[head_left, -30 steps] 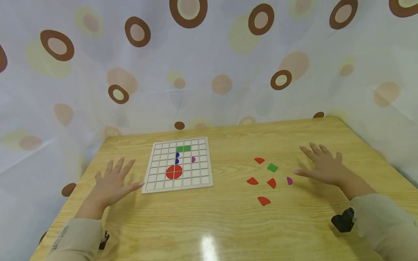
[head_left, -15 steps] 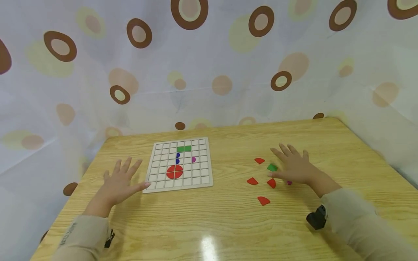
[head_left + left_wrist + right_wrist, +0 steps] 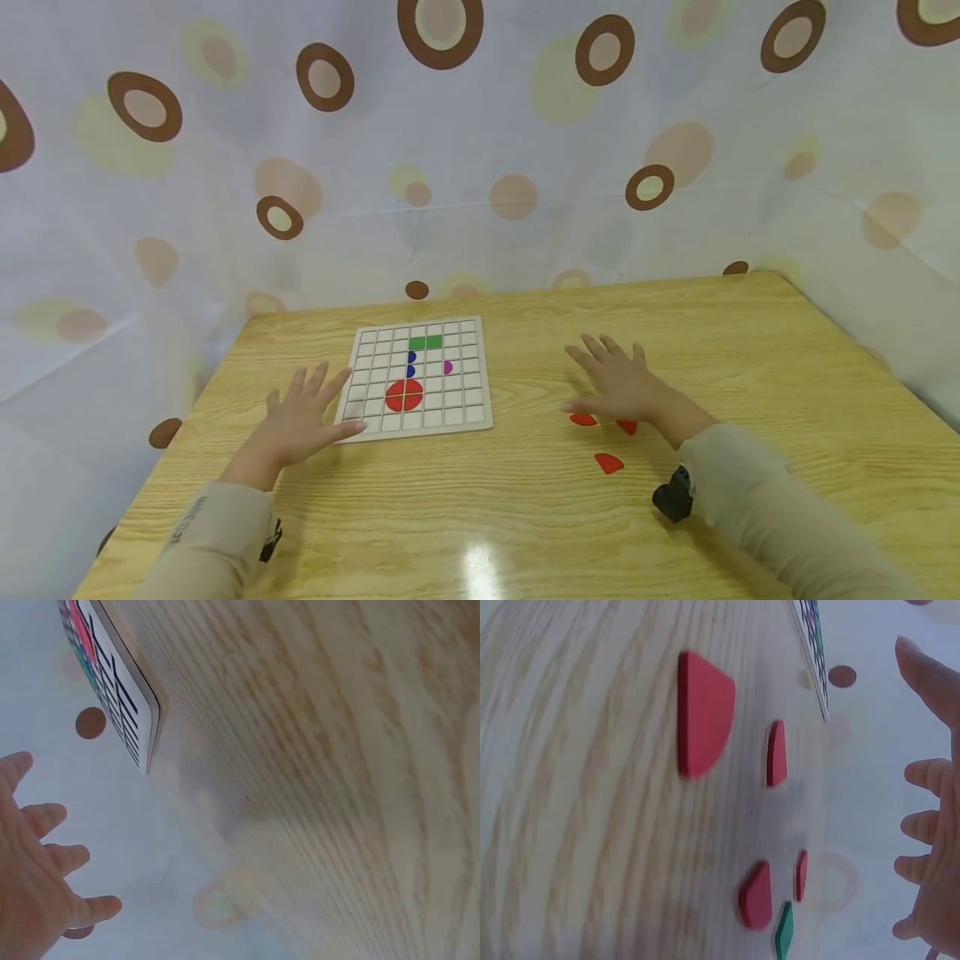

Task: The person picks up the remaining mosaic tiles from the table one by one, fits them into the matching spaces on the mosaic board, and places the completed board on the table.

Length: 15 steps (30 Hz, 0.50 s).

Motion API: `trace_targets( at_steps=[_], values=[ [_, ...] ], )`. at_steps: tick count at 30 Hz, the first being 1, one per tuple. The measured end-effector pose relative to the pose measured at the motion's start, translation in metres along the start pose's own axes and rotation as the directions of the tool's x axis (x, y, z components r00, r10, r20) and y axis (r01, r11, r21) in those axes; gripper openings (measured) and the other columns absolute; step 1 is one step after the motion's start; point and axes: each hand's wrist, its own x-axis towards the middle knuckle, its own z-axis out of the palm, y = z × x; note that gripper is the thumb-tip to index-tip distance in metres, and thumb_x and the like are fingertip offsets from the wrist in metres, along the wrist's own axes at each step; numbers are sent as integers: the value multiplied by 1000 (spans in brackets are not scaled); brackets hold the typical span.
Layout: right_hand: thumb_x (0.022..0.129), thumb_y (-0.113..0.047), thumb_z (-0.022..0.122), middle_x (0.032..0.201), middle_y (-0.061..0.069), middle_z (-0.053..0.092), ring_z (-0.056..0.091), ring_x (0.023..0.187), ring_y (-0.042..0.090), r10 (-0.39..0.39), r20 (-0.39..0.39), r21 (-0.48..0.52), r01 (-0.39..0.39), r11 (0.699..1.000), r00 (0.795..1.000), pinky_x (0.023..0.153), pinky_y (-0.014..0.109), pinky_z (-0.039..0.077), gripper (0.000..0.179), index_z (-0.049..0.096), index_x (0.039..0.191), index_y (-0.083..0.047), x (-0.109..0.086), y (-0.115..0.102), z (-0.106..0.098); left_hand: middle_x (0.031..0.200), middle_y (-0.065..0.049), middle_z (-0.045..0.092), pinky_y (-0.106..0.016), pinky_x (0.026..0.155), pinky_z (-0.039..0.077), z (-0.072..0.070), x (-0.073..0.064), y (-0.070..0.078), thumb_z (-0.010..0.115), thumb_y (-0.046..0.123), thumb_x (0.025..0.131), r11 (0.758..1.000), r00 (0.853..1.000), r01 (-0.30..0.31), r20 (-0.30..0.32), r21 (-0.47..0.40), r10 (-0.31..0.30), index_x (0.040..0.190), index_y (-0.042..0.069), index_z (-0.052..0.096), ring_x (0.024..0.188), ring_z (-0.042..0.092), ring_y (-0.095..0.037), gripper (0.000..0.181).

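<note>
Right hand (image 3: 622, 387) and left hand (image 3: 296, 427) both hang with fingers spread, holding nothing, from where I watch. Nearest me, a loose red quarter-circle (image 3: 609, 463) lies on the tabletop (image 3: 420, 517); two more sit just beyond, partly covered by the right hand, and the right wrist view adds a fourth with a green square (image 3: 784, 931). I'd judge that lowering that palm flat could scatter these thin pieces, since it blocks my view. Farther off is the gridded board (image 3: 487, 392), carrying a red four-quarter circle (image 3: 396, 388), then blue half-circles (image 3: 412, 357), a magenta one and green squares (image 3: 433, 341). The left thumb overlaps its near corner; I can't tell whether they touch, but a bump might jolt the arrangement. Behind hangs dotted cloth (image 3: 465, 125).
</note>
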Motion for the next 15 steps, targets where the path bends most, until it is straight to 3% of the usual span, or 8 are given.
trace_targets(
  at_steps=[15],
  values=[
    [73, -67, 44, 141, 17, 14, 7, 127, 37, -85, 59, 24, 84, 996, 995, 90, 65, 0, 86, 22, 138, -13, 29, -31, 21, 140, -21, 10, -69, 85, 5, 11, 16, 0, 44, 64, 75, 1000, 999, -16, 40, 11, 16, 138, 13, 20, 124, 3, -45, 85]
  ],
)
